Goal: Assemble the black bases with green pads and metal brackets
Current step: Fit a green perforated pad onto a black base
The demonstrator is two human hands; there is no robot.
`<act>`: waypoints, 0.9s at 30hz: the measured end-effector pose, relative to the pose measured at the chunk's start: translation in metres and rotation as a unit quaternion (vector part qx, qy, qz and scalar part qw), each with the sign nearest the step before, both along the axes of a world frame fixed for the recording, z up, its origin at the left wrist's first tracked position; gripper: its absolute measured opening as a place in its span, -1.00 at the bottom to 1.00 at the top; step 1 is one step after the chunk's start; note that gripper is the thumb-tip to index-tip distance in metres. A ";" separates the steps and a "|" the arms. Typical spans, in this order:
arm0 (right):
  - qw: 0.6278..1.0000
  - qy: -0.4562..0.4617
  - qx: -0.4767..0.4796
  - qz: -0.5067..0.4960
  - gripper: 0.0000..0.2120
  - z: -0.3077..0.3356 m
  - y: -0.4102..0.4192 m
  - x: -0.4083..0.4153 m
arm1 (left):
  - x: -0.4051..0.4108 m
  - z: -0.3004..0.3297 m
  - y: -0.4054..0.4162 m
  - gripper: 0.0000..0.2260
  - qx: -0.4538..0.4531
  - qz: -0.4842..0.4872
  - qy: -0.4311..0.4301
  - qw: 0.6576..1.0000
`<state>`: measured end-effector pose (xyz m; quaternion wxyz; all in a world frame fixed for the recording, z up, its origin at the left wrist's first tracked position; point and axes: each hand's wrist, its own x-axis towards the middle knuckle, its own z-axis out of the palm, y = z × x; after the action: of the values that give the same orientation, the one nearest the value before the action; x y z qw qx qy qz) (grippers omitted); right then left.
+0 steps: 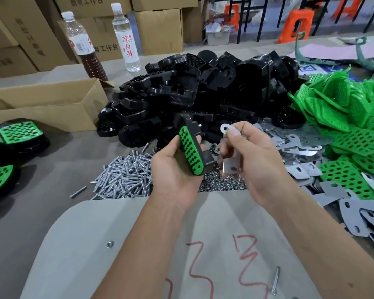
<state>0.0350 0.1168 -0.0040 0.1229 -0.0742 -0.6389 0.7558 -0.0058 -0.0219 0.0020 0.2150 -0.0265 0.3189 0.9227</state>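
**Base in the left hand, bracket in the right**

At nine o'clock lie finished bases with green pads (20,132), just in front of an open cardboard box (45,106). Two bottles (125,37) stand at eleven o'clock, before stacked cartons. A heap of loose screws (123,175) lies at the table's middle, left of the hands.

The left hand (175,167) grips a black base (194,147) held on edge, its fingers curled round it; a perforated green pad (190,154) is seated in its face, and a screw tip sticks out near the top. Just beside it at three o'clock, the right hand (255,160) pinches a bent metal bracket (230,147) between thumb and fingers, the bracket's rounded, holed end uppermost. Bracket and base are close but apart.

Behind the hands at twelve o'clock rises the pile of black bases (203,89). Flat metal brackets (307,147) spread at three o'clock, and loose green pads (343,117) are heaped at two o'clock. A single screw (275,280) lies on the grey board at six o'clock.
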 end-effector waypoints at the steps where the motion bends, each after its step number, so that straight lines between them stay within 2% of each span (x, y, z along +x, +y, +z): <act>1: 0.998 0.002 0.056 -0.028 -0.74 0.001 0.004 0.000 | -0.001 0.000 0.000 -0.48 0.004 0.000 -0.004 1.000; 2: 0.994 0.000 0.093 -0.054 -0.77 0.001 0.008 0.000 | -0.003 0.000 0.000 -0.48 0.007 0.002 -0.010 1.000; 4: 0.991 -0.013 0.108 -0.084 -0.83 0.001 0.014 -0.001 | -0.005 -0.001 0.001 -0.53 0.019 0.001 -0.020 1.000; 6: 0.984 -0.030 0.144 -0.104 -0.83 -0.001 0.015 -0.002 | -0.004 -0.001 0.002 -0.64 0.019 -0.009 -0.021 1.000; 7: 0.967 -0.030 0.223 -0.120 -0.77 -0.003 0.017 -0.003 | -0.004 -0.001 0.002 -0.71 0.013 -0.018 -0.017 1.000; 9: 0.898 -0.007 0.404 -0.175 -0.67 -0.001 0.022 -0.004 | -0.002 -0.003 0.003 -0.77 0.001 -0.033 -0.010 0.999; 10: 0.878 0.016 0.435 -0.199 -0.70 0.001 0.024 -0.004 | -0.002 -0.004 0.003 -0.78 -0.009 -0.033 -0.008 0.999; 12: 0.892 0.035 0.399 -0.210 -0.84 0.006 0.030 0.001 | 0.000 -0.004 0.006 -0.82 -0.038 -0.024 0.006 0.999; 14: 0.902 0.019 0.388 -0.189 -0.90 0.009 0.039 0.010 | 0.004 -0.001 0.011 -0.84 -0.097 -0.006 0.045 0.994; 15: 0.895 0.009 0.414 -0.169 -0.89 0.011 0.045 0.016 | 0.006 -0.001 0.014 -0.80 -0.134 0.005 0.071 0.988; 17: 0.869 -0.027 0.479 -0.120 -0.88 0.019 0.064 0.030 | 0.012 0.002 0.027 -0.71 -0.205 0.013 0.120 0.971; 19: 0.837 -0.093 0.536 -0.054 -0.89 0.033 0.089 0.046 | 0.019 0.006 0.048 -0.75 -0.249 0.002 0.154 0.956; 22: 0.792 -0.185 0.582 0.009 -0.82 0.052 0.125 0.074 | 0.031 0.010 0.084 -0.81 -0.283 -0.028 0.161 0.945; 27: 0.723 -0.321 0.609 0.055 -0.64 0.062 0.167 0.114 | 0.052 0.017 0.137 -0.82 -0.272 -0.081 0.140 0.949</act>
<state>0.1493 0.2841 0.0579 -0.1126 -0.1864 -0.9658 0.1408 0.0467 0.1155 0.0189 0.2266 0.0711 0.5854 0.7751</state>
